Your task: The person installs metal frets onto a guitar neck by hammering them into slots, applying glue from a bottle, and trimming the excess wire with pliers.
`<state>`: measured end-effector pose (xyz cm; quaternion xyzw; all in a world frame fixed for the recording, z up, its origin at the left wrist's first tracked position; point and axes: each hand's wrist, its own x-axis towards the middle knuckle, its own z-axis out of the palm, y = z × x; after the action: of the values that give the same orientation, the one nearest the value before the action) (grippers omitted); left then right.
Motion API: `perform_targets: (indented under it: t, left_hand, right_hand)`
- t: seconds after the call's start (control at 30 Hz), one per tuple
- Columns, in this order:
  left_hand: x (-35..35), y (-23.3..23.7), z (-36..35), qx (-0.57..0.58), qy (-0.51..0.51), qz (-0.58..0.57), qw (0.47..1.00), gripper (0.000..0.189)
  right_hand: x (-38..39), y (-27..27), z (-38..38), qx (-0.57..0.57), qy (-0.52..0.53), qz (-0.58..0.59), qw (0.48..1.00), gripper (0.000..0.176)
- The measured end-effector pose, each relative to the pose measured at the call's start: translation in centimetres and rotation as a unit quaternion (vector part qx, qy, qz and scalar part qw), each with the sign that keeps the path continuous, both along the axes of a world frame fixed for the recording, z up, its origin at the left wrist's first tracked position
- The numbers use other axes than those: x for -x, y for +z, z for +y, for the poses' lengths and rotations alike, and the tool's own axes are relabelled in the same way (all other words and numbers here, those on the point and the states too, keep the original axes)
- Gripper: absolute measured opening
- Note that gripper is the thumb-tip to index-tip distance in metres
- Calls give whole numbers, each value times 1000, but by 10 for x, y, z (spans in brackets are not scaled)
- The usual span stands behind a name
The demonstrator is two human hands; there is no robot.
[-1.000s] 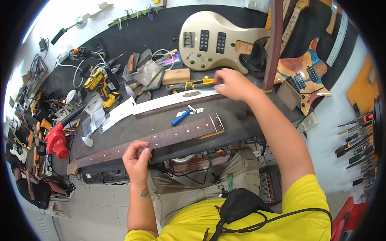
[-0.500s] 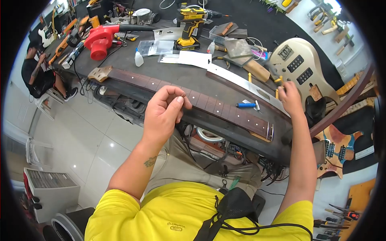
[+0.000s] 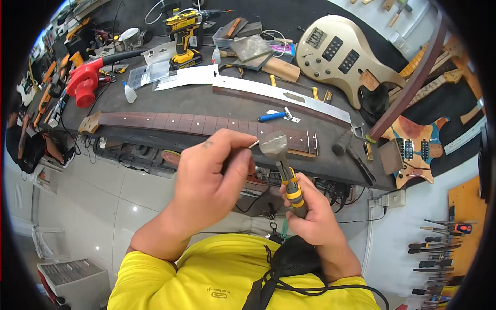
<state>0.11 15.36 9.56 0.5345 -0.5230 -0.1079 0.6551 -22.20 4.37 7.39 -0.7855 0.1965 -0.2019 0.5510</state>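
Note:
My right hand [image 3: 315, 212] grips a hand tool [image 3: 290, 188] by its grey-and-yellow handle; its broad, flared metal head points up and away from me. My left hand [image 3: 214, 175] pinches a thin, pale sliver [image 3: 253, 144] between thumb and forefinger, its end close to the left edge of the metal head. Beyond both hands a guitar neck [image 3: 181, 122] with a dark, dotted fingerboard lies along the bench's near edge. My left hand overlaps its front side in this view. Two pale frets show near its right end.
A blue-handled razor [image 3: 274, 115] lies behind the neck, near a long metal straightedge [image 3: 268, 91]. A hammer [image 3: 343, 142] rests at the bench's right. Farther back are a yellow drill [image 3: 183, 39], a red blower [image 3: 85, 82] and a cream guitar body [image 3: 336, 51].
My right hand has come back from the bench's far right with the tool and brought it before me. My left hand has turned and moved nearer. The whole view has swung right.

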Motion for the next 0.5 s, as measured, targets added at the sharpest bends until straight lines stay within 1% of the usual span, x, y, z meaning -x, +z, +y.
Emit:
perform_targets:
  t: [0.03,0.1,0.13,0.2,0.23,0.27,0.33,0.43,0.5]
  left_hand:
    - [1,3,2,0,4,0,1000,12]
    - [2,8,6,-3,18,-81,997,14]
    - [3,10,6,9,33,-74,997,16]
    - [0,12,10,6,24,-71,997,16]
    - [-2,12,12,2,14,-71,997,17]
    - [-2,12,12,3,20,-71,997,17]
    - [-2,13,14,33,19,-110,993,16]
    - [-4,8,15,37,16,-93,995,17]
    - [-5,8,19,24,11,-97,995,18]
  right_hand:
    - [1,-2,-2,0,4,0,1000,40]
    - [5,-5,-5,51,18,0,999,36]
    - [5,-5,-6,54,23,0,998,36]
    - [5,-4,-4,84,30,-8,996,51]
    - [4,-4,-3,87,35,-7,996,51]
    - [3,-5,-1,76,32,-13,996,49]
    - [0,-7,-1,64,33,-20,997,48]
    - [-2,-11,-1,64,46,-25,997,46]
    - [-2,-11,1,39,37,-11,999,46]
